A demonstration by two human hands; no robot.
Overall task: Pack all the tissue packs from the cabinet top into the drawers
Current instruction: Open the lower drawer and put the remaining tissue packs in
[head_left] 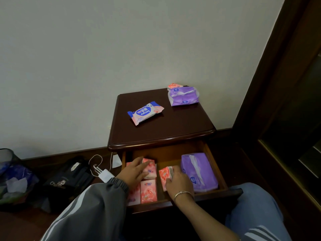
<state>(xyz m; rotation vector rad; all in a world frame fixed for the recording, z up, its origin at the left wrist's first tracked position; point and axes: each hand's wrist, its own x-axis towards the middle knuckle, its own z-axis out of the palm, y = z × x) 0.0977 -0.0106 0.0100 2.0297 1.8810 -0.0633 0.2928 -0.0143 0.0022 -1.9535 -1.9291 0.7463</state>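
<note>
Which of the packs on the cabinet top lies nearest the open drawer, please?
The blue-and-pink pack, alone at centre-left; the purple pack and the small pink pack behind it sit at the back right corner.

Left hand (134,171) on pink pack (151,164), maybe floral print; purple pack (199,173) right of right hand (178,182); grey white-striped sleeve (97,206).
</note>
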